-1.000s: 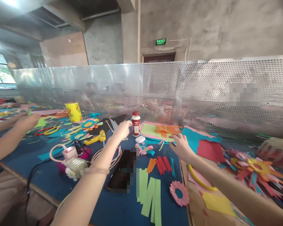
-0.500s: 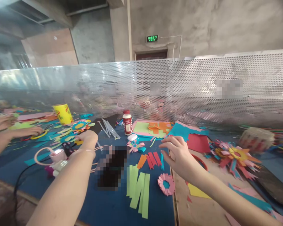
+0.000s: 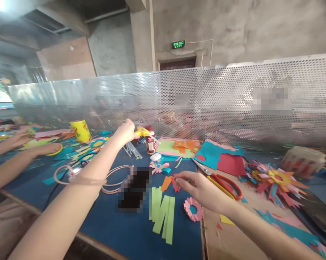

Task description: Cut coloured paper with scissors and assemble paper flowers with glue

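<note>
My left hand [image 3: 127, 130] is lifted above the blue table [image 3: 119, 231], closed round a yellow glue gun [image 3: 142, 132] whose tip points right toward a red-capped bottle [image 3: 150, 143]. A pink cord [image 3: 111, 178] loops on the table below my left arm. My right hand [image 3: 195, 185] hovers low over the table, pinching a red paper strip [image 3: 176, 183]. Green paper strips [image 3: 163, 213] and a pink paper flower ring [image 3: 193, 209] lie just below it.
Red-handled scissors [image 3: 225, 183] lie right of my right hand on a brown board [image 3: 233, 238]. A multicoloured paper flower [image 3: 274, 180] sits at the right. A yellow tape roll [image 3: 81, 130] stands at the back left. Another person's hands [image 3: 22, 139] work at the far left. A perforated metal screen [image 3: 206, 101] lines the back.
My left hand picked up the yellow glue gun from the table and raised it toward the bottle. My right hand dropped down and pinched a red strip.
</note>
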Demonstrator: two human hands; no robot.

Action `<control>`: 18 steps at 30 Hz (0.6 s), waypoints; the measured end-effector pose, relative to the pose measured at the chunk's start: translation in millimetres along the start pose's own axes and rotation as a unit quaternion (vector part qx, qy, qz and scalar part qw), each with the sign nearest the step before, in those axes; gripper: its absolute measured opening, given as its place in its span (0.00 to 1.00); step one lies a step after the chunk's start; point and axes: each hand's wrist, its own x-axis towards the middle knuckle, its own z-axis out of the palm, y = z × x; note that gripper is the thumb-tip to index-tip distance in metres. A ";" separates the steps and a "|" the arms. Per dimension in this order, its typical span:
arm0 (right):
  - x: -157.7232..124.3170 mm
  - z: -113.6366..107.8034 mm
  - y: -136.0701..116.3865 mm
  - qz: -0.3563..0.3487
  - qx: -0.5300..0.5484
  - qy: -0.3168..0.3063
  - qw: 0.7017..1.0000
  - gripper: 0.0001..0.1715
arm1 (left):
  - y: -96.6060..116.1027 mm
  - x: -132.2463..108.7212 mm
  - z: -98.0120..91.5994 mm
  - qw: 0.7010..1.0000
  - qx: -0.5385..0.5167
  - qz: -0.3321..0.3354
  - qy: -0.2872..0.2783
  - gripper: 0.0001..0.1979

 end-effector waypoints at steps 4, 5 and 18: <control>33.4 23.8 -16.3 0.003 0.245 -0.002 0.970 0.17 | 26.9 -29.7 -5.5 0.996 -0.042 0.063 0.048 0.28; 44.3 28.9 -22.2 0.005 0.279 0.005 0.960 0.20 | 34.0 -37.7 -7.2 0.992 -0.066 0.079 0.069 0.26; 81.4 -1.6 -84.5 -0.151 0.492 0.245 0.822 0.16 | 105.5 -109.5 -10.1 0.902 -0.224 0.289 0.229 0.17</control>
